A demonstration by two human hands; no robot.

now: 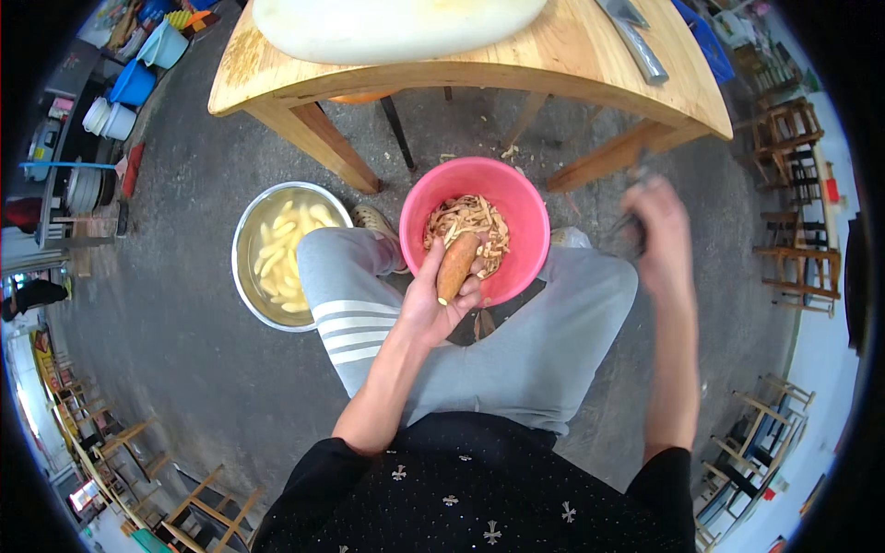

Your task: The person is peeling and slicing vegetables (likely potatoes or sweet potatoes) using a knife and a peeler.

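Observation:
My left hand (439, 293) holds a long, unpeeled, brown-skinned tuber (457, 265), a potato or sweet potato, over the near side of a pink plastic tub (536, 221). Its near end shows a pale cut face. Curled strips of peel (475, 219) lie in the tub. Out to the right, above my knee, my right hand (656, 217) is smeared by motion, its fingers curled around a dark hand tool (638, 230) too blurred to name exactly. Left of my leg, a metal basin (247, 288) contains several peeled, pale yellow tubers (284, 249) in cloudy water.
A wooden table (572, 55) stands ahead, bearing a thick white board (396, 28) and a metal-handled tool (638, 51) at its right. Scraps of peel lie on the grey floor (184, 221) beneath it. Buckets (134, 83) line the far left; wooden chairs (797, 249) stand along the right.

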